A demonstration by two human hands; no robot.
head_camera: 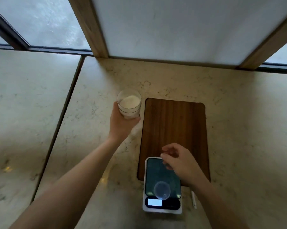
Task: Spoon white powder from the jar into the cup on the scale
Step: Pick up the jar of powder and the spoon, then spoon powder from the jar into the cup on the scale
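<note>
A clear glass jar [129, 104], about half full of white powder, stands on the counter left of the wooden board, and my left hand [121, 124] is wrapped around its lower part. A small clear cup [162, 190] sits on the dark platform of the white scale [162, 211], whose display is lit. My right hand [179, 160] hovers over the far end of the scale with its fingers loosely curled and apart, holding nothing. A thin white spoon handle [193, 199] lies on the counter just right of the scale, partly hidden by my right forearm.
A dark wooden cutting board [174, 126] lies on the marble counter [93, 146], with the scale overlapping its near edge. A wood-framed white panel [180, 30] and windows rise at the back. A seam splits the counter on the left.
</note>
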